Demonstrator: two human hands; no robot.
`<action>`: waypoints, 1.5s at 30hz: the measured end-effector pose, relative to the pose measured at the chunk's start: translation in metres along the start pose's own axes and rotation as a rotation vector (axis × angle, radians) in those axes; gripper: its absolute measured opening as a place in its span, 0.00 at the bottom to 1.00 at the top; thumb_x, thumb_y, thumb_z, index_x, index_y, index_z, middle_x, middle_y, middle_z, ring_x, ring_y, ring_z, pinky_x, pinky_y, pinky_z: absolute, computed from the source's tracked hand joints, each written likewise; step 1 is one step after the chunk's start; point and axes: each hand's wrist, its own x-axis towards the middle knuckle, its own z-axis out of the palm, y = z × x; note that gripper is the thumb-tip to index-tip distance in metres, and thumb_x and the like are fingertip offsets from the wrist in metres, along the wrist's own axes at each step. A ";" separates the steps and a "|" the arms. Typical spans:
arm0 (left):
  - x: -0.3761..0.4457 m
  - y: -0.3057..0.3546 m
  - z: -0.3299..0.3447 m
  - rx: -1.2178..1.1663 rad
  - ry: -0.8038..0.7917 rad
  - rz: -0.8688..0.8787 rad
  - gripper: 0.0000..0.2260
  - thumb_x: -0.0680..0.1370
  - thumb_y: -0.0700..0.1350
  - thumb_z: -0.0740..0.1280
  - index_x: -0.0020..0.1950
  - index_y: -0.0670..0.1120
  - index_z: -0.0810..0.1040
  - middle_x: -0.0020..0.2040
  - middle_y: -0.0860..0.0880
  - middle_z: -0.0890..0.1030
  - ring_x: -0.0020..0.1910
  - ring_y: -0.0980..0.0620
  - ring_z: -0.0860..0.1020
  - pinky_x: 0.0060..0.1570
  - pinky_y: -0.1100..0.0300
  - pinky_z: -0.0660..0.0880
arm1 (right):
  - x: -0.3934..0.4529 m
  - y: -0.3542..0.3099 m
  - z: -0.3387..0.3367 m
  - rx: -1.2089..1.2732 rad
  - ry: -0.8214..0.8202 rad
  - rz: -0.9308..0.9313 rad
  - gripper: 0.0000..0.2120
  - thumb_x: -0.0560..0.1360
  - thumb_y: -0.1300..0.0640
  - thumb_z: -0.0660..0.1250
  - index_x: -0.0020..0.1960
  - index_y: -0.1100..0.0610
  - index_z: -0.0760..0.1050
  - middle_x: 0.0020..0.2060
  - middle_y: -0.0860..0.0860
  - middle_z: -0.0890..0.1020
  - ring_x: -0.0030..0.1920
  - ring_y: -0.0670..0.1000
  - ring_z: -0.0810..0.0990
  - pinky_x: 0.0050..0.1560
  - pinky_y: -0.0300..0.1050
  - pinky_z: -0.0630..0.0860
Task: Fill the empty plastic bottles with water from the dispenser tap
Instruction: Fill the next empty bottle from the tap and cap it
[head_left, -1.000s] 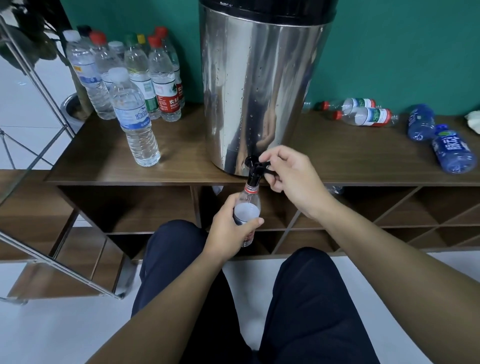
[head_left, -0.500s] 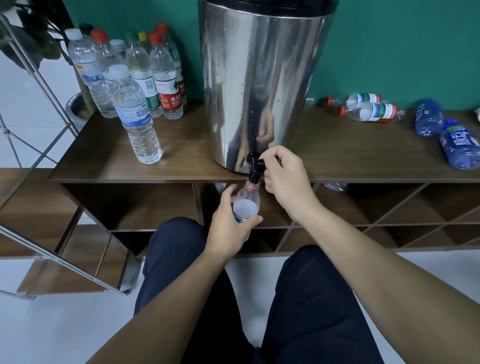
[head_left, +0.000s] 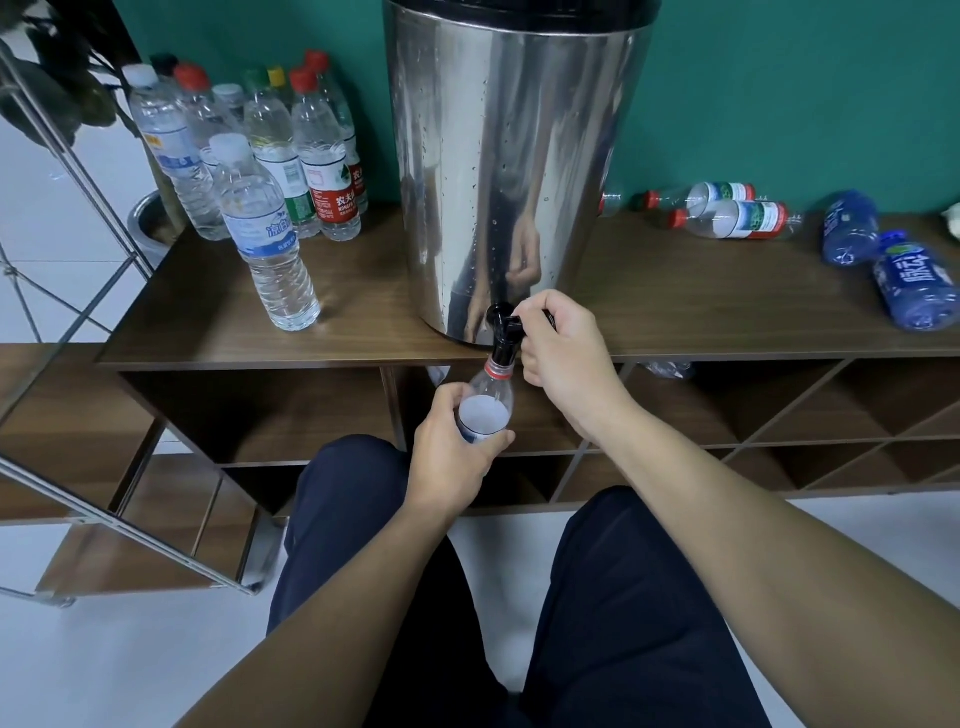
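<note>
A tall steel water dispenser (head_left: 514, 171) stands on the wooden shelf top (head_left: 363, 317). Its black tap (head_left: 503, 332) juts over the front edge. My right hand (head_left: 563, 348) grips the tap's lever. My left hand (head_left: 452, 457) holds a clear plastic bottle (head_left: 491, 402) with a red neck ring upright, its mouth right under the spout. Whether water runs I cannot tell. Several capped, filled bottles (head_left: 270, 171) stand at the left of the dispenser.
Two clear bottles with red caps (head_left: 727, 210) and two blue bottles (head_left: 883, 260) lie on their sides at the right. Open cubbies (head_left: 260, 410) sit under the shelf top. A metal rack (head_left: 62, 322) stands at the left. My knees are below the hands.
My right hand has settled more firmly over the tap lever. The bottle stays under the spout in my left hand; the view shifted slightly.
</note>
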 end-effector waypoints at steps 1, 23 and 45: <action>0.000 0.001 0.000 0.001 -0.002 0.001 0.30 0.74 0.46 0.86 0.71 0.55 0.75 0.58 0.58 0.85 0.57 0.58 0.84 0.60 0.54 0.84 | 0.000 0.001 0.000 -0.007 0.004 -0.005 0.10 0.88 0.54 0.63 0.50 0.53 0.78 0.27 0.41 0.70 0.28 0.46 0.66 0.31 0.46 0.64; -0.004 0.000 0.000 -0.074 -0.002 0.039 0.29 0.75 0.44 0.85 0.72 0.57 0.77 0.60 0.58 0.85 0.59 0.59 0.84 0.65 0.53 0.83 | -0.001 0.005 0.003 -0.013 0.022 -0.047 0.10 0.88 0.54 0.62 0.49 0.52 0.77 0.27 0.42 0.70 0.28 0.45 0.67 0.32 0.48 0.65; -0.004 -0.001 -0.001 -0.095 -0.024 0.064 0.28 0.77 0.43 0.83 0.73 0.57 0.77 0.61 0.57 0.86 0.60 0.57 0.84 0.64 0.55 0.83 | 0.000 0.007 0.002 0.004 0.015 -0.065 0.10 0.87 0.52 0.63 0.47 0.49 0.76 0.27 0.42 0.70 0.28 0.46 0.67 0.32 0.47 0.64</action>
